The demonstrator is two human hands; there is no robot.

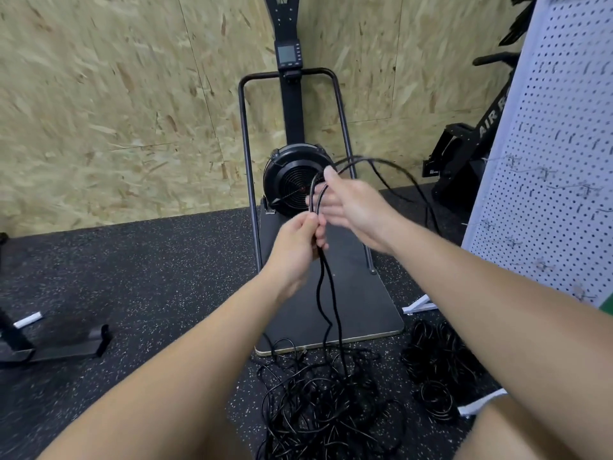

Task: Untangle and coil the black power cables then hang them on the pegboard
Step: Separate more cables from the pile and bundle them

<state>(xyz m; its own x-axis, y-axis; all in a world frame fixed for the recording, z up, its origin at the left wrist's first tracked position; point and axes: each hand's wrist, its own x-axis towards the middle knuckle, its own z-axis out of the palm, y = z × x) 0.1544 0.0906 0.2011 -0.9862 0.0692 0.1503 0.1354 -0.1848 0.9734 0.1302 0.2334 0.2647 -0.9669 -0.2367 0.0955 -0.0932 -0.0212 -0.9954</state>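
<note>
My left hand [300, 240] grips strands of a black power cable [326, 293] at chest height. From it two strands drop to a tangled heap of black cables [328, 403] on the floor. My right hand [351, 202] sits just above and right of the left, thumb up, fingers loosely around a loop of the same cable that arcs over to the right and down. The white pegboard [557, 134] stands at the right with several metal hooks on it. Nothing hangs on the hooks that I can see.
A black fan-wheel exercise machine [295, 177] on a dark platform [365, 310] stands straight ahead against an OSB wall. Coiled black cables [434, 366] lie on the speckled rubber floor near the pegboard's foot. Another machine stands behind the pegboard, and a black base piece [59, 343] lies at left.
</note>
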